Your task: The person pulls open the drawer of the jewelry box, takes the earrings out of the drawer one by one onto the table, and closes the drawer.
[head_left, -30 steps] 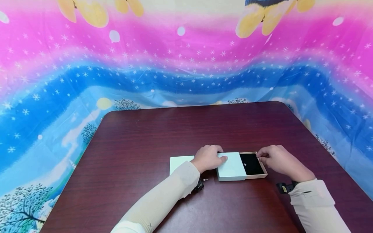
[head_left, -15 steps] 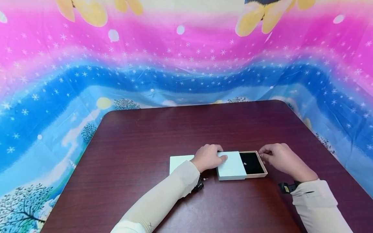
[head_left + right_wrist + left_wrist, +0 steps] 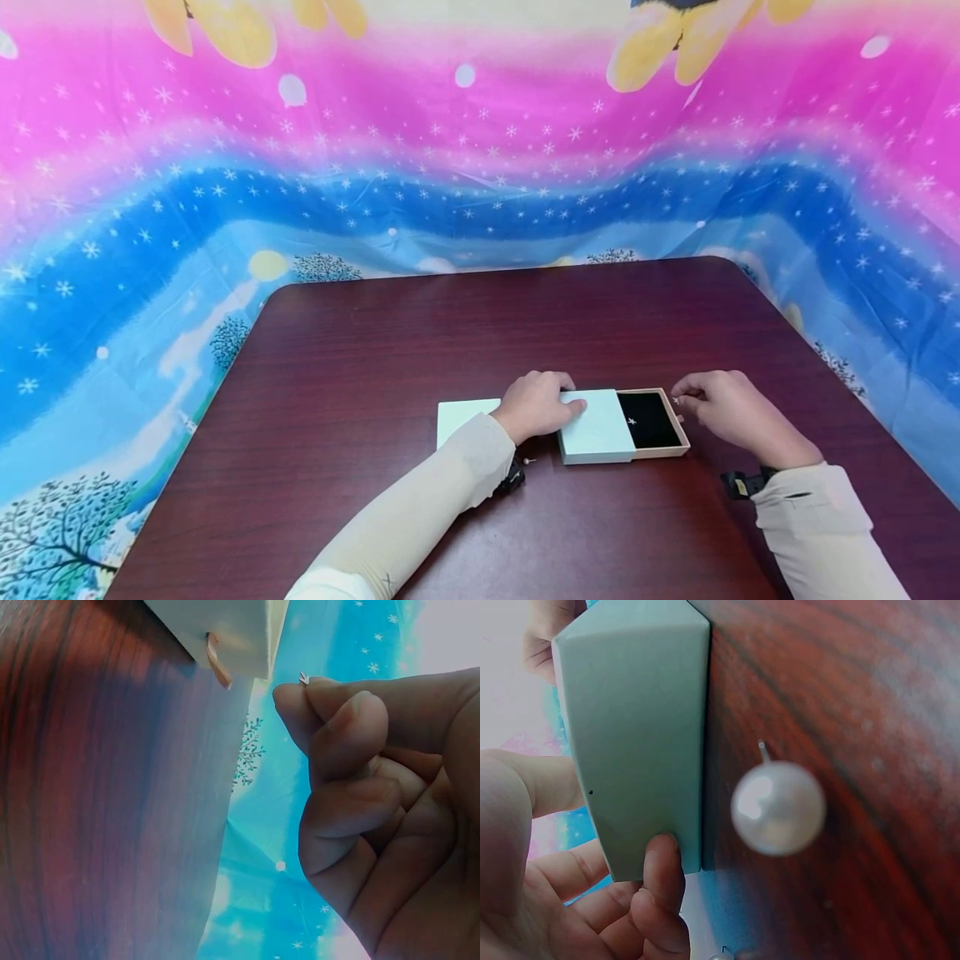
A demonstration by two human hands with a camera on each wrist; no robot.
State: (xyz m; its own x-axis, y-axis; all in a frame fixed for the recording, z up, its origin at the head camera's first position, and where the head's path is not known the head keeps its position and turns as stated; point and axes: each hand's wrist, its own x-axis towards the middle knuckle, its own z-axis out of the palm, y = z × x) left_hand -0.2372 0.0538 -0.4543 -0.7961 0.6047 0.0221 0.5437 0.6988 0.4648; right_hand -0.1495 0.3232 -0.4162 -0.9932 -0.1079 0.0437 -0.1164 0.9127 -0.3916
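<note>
My left hand [image 3: 534, 406] grips the pale green sleeve of a small jewelry box [image 3: 596, 427], thumb on top; its fingers curl round the end in the left wrist view. The box's drawer [image 3: 662, 453] is pulled out to the right. On its black pad [image 3: 652, 429] lies a tiny star-shaped stud [image 3: 632, 422]. Just right of the drawer, my right hand [image 3: 731, 417] pinches a small silvery earring [image 3: 303, 678] between thumb and forefinger, apart from the box. A pearl stud earring [image 3: 778, 808] lies on the table near my left wrist.
A second pale green box piece [image 3: 459, 423] lies left, partly behind my left forearm. A ribbon tab [image 3: 217, 661] hangs from the drawer's end. Part of another pearl [image 3: 721, 956] shows low in the left wrist view. A printed cloth [image 3: 480, 167] hangs behind the dark red table [image 3: 375, 342].
My right hand has drawn back slightly to the right, away from the drawer's end, with the small earring in its fingertips. My left hand and the box have stayed in place.
</note>
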